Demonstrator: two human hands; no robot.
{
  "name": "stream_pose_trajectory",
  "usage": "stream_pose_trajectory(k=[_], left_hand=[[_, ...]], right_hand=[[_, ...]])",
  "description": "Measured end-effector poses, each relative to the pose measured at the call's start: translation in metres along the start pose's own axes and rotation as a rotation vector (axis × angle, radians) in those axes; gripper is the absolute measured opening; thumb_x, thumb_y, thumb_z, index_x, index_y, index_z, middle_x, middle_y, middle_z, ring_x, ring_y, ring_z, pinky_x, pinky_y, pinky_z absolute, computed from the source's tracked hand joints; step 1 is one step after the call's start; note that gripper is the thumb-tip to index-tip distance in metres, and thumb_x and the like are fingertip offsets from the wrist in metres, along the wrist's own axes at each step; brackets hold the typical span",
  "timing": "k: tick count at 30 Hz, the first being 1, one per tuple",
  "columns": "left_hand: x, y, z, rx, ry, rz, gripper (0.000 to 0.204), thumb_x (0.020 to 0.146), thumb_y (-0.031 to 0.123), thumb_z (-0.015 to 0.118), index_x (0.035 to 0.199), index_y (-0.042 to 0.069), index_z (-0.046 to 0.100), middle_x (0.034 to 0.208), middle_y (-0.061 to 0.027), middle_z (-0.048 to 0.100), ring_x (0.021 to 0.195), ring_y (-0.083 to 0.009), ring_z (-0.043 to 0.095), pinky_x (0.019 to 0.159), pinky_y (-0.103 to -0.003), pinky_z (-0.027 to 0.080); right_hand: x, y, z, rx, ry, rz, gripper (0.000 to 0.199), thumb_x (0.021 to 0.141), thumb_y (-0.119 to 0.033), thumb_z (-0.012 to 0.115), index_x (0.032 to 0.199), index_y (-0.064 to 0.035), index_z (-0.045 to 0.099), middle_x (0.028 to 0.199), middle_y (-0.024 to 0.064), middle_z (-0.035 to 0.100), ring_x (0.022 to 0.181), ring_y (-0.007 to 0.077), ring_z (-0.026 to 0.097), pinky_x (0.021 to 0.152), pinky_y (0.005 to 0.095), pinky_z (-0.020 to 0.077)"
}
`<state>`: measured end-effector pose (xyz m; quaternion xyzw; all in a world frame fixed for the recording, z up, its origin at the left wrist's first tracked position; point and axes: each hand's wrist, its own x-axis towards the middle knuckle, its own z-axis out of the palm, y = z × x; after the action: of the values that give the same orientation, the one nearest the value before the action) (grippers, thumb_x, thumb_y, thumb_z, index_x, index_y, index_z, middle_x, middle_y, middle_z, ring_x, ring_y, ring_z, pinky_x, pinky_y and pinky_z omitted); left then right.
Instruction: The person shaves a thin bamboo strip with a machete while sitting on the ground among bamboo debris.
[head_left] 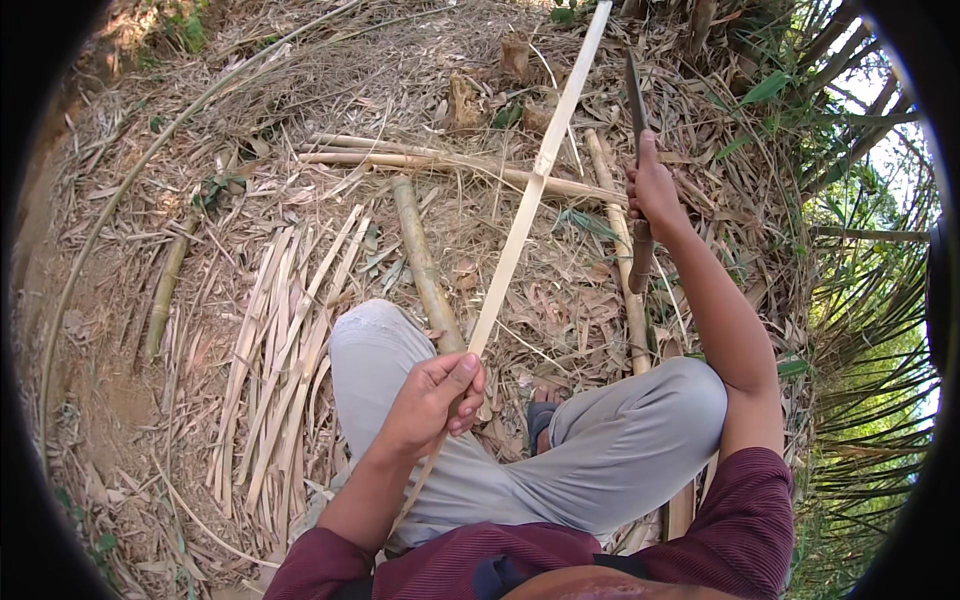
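A long pale bamboo strip [512, 250] slants from beside my left hip up past the top of the view. My left hand [437, 400] is closed around its lower part, thumb on top, above my left thigh. My right hand [655, 188] grips the handle of a machete [636, 100], its dark blade pointing away from me. The blade is to the right of the strip and apart from it. The brown handle end [641, 258] sticks out below my fist. My right arm is stretched forward over my right knee.
A bundle of split bamboo strips [285, 350] lies left of my knee. Bamboo poles [424, 255] rest ahead, with a cross pole [480, 168] over dry leaves. Cut stumps [465, 102] stand farther off. Green bamboo growth [870, 330] lines the right side.
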<state>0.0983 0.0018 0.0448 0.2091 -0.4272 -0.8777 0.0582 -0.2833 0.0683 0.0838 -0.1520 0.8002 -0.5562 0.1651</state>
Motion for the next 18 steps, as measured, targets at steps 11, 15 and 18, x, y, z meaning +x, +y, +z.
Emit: stream_pose_trajectory(k=[11, 15, 18], left_hand=[[0.017, 0.017, -0.015, -0.147, -0.110, 0.033, 0.036, 0.105, 0.034, 0.039, 0.080, 0.010, 0.045, 0.058, 0.0010, 0.041, 0.043, -0.0042, 0.028, 0.039, -0.019, 0.025], [0.024, 0.016, -0.015, -0.237, -0.264, -0.069, 0.038, 0.105, 0.039, 0.038, 0.079, 0.011, 0.043, 0.059, 0.0004, 0.042, 0.042, -0.0049, 0.028, 0.039, -0.019, 0.025], [0.027, 0.010, -0.014, -0.242, -0.300, -0.077, 0.053, 0.103, 0.051, 0.027, 0.098, 0.004, 0.051, 0.072, -0.0082, 0.054, 0.052, -0.0134, 0.045, 0.048, -0.025, 0.039]], right_hand=[[-0.090, -0.051, 0.049, 0.300, -0.600, -0.056, 0.061, 0.099, -0.058, 0.039, 0.102, -0.0013, 0.061, 0.053, -0.0081, 0.024, 0.041, 0.0045, 0.027, 0.040, 0.0229, 0.0268], [-0.108, -0.059, 0.054, 0.428, -0.802, -0.143, 0.051, 0.100, -0.044, 0.051, 0.126, 0.0001, 0.056, 0.053, -0.0082, 0.023, 0.042, 0.0041, 0.027, 0.041, 0.0228, 0.0268], [-0.106, -0.052, 0.068, 0.429, -0.772, -0.182, 0.034, 0.097, -0.034, 0.061, 0.111, -0.0032, 0.058, 0.055, -0.0085, 0.028, 0.044, 0.0036, 0.028, 0.043, 0.0224, 0.0264]])
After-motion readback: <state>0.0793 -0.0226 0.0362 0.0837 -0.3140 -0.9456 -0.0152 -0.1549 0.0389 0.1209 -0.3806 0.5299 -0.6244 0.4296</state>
